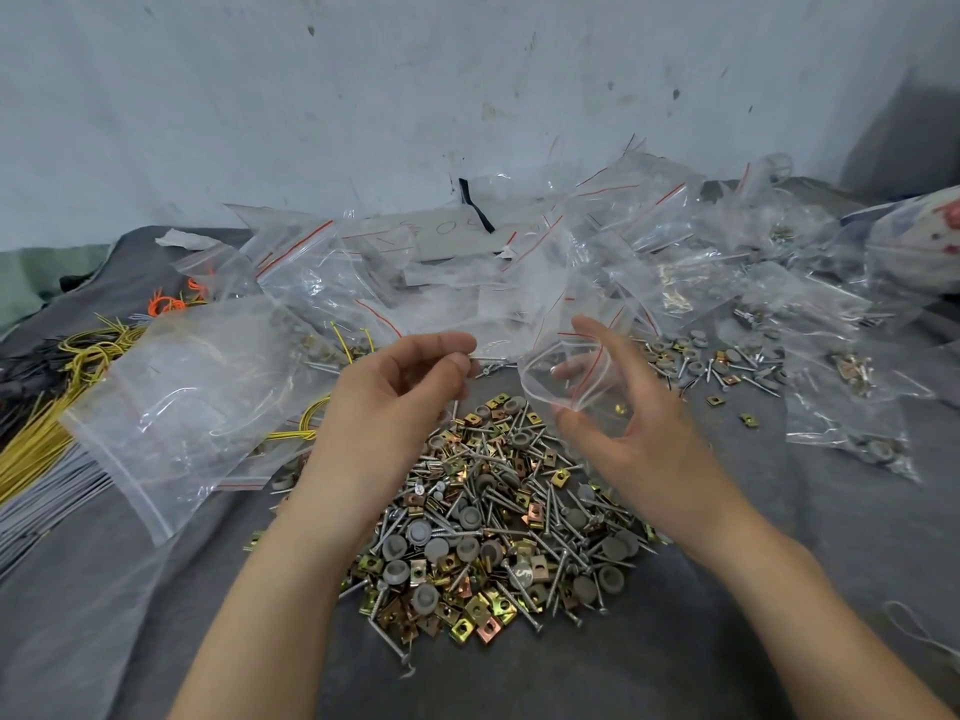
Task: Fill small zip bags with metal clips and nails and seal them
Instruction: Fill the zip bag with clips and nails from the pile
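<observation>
Small zip bag (543, 374) hangs in my right hand (634, 423), just above the far edge of the pile (483, 511). My thumb and curled fingers grip it near the red-lined mouth, which bows open. The film is thin, clear and crinkly. I judge it nearly weightless, limp and a little slick, so the place to hold it is by the stiffer zip strip. Lower down, the walls would fold shut.

My left hand (400, 387) is beside it, fingers curled in. Thumb and forefinger pinch a nail (491, 360) whose point pokes out toward the bag. Whether I hold more than one I cannot tell.

The pile lies below both hands on a grey cloth (675, 641). It mixes slim silvery nails with flat heads, small folded clips (467, 628) in brassy and coppery tones with a hole in each, and dull grey round caps (436, 548). The metal will be hard and sharp-ended, and I'd guess heavy enough to sag the bag once it goes in, even to prick the film.

A large bag (182, 397) lies flat to the left over yellow wire (52, 423). Crumpled empty bags (322, 272) heap up behind against the wall. To the right lie filled bags (852, 439) — seal not checked from here.
</observation>
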Tool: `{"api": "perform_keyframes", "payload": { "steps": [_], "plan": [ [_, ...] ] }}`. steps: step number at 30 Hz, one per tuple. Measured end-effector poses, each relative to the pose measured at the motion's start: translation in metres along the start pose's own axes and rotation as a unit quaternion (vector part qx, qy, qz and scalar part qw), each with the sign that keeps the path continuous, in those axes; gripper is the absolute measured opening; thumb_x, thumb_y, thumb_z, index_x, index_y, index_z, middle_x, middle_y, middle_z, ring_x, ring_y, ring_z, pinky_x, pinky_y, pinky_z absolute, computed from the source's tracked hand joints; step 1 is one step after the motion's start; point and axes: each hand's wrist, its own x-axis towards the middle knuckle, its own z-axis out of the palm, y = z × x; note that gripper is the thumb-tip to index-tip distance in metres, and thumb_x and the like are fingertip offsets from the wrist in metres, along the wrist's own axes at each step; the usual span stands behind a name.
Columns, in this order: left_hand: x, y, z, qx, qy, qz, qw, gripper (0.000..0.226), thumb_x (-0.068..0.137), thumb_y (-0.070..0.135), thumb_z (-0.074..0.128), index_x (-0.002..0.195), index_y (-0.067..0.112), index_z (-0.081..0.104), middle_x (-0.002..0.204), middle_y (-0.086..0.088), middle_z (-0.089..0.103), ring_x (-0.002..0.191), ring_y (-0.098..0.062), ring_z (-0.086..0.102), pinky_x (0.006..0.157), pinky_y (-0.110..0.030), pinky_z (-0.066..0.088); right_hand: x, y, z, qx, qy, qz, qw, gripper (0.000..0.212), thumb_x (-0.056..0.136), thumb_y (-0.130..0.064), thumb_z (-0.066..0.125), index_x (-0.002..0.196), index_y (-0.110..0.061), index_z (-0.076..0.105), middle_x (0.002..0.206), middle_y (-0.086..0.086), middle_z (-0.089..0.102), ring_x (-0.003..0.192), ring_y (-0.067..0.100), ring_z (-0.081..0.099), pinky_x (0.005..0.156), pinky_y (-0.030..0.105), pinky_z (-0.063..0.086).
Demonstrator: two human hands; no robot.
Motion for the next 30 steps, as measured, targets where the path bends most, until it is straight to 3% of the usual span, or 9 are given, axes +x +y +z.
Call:
{"api": "perform_keyframes", "payload": {
  "steps": [6, 10, 14, 17, 21, 25, 30],
  "plan": [
    [-0.009, 0.011, 0.022, 0.114, -0.024, 0.086, 0.989, 0.014, 0.094, 0.021, 0.065, 0.095, 0.032, 0.073, 0.084, 0.005, 0.072, 0.067, -0.007, 0.059, 0.063, -0.019, 0.047, -0.001, 0.000, 0.003, -0.013, -0.001, -0.014, 1.000, 0.068, 0.082, -0.050, 0.062, 0.143, -0.054, 0.033, 0.130, -0.022, 0.058, 0.122, -0.001, 0.054, 0.097, 0.026, 0.045],
    [-0.013, 0.012, 0.028, 0.129, -0.042, 0.112, 0.984, 0.020, 0.096, 0.024, 0.061, 0.111, 0.035, 0.068, 0.095, 0.016, 0.071, 0.083, -0.002, 0.065, 0.072, -0.017, 0.051, -0.002, 0.001, 0.004, -0.018, -0.002, -0.015, 1.000, 0.068, 0.082, -0.050, 0.061, 0.143, -0.055, 0.032, 0.132, -0.019, 0.058, 0.122, 0.004, 0.055, 0.099, 0.032, 0.047],
    [-0.008, 0.008, 0.017, 0.116, 0.003, 0.100, 0.988, 0.017, 0.099, 0.026, 0.057, 0.104, 0.040, 0.066, 0.095, 0.014, 0.072, 0.084, -0.010, 0.066, 0.073, -0.021, 0.053, -0.001, 0.002, 0.003, -0.016, 0.008, -0.009, 1.000, 0.067, 0.082, -0.050, 0.062, 0.142, -0.058, 0.032, 0.132, -0.020, 0.058, 0.125, 0.001, 0.053, 0.103, 0.032, 0.044],
    [-0.003, -0.004, 0.004, 0.182, -0.020, 0.072, 0.981, 0.016, 0.098, 0.027, 0.056, 0.102, 0.040, 0.064, 0.092, 0.014, 0.071, 0.085, -0.005, 0.065, 0.075, -0.021, 0.052, 0.000, 0.002, 0.002, -0.007, 0.013, -0.008, 1.000, 0.065, 0.084, -0.048, 0.064, 0.141, -0.059, 0.033, 0.125, -0.022, 0.060, 0.123, 0.000, 0.054, 0.101, 0.033, 0.045],
    [-0.007, -0.020, -0.002, 0.356, -0.101, 0.059, 0.927, 0.019, 0.099, 0.031, 0.054, 0.115, 0.034, 0.064, 0.093, 0.024, 0.063, 0.088, 0.010, 0.058, 0.074, -0.006, 0.044, 0.000, -0.003, 0.000, 0.017, 0.031, -0.009, 0.999, 0.064, 0.081, -0.049, 0.062, 0.139, -0.057, 0.037, 0.114, -0.027, 0.063, 0.116, -0.004, 0.056, 0.094, 0.027, 0.044],
    [-0.013, -0.027, 0.002, 0.466, -0.183, 0.047, 0.864, 0.027, 0.099, 0.041, 0.051, 0.124, 0.036, 0.058, 0.117, 0.014, 0.058, 0.111, -0.006, 0.052, 0.097, -0.030, 0.044, 0.001, -0.006, -0.002, 0.039, 0.054, -0.018, 0.998, 0.064, 0.081, -0.043, 0.065, 0.141, -0.048, 0.041, 0.114, -0.028, 0.064, 0.112, -0.004, 0.058, 0.090, 0.015, 0.042],
    [-0.014, -0.027, 0.007, 0.507, -0.180, 0.036, 0.842, 0.026, 0.099, 0.041, 0.052, 0.124, 0.034, 0.056, 0.122, 0.009, 0.053, 0.116, -0.013, 0.047, 0.099, -0.034, 0.042, 0.002, -0.005, -0.004, 0.043, 0.058, -0.015, 0.997, 0.064, 0.083, -0.037, 0.067, 0.142, -0.045, 0.042, 0.112, -0.026, 0.064, 0.108, -0.005, 0.059, 0.084, 0.003, 0.039]
  ]
}}
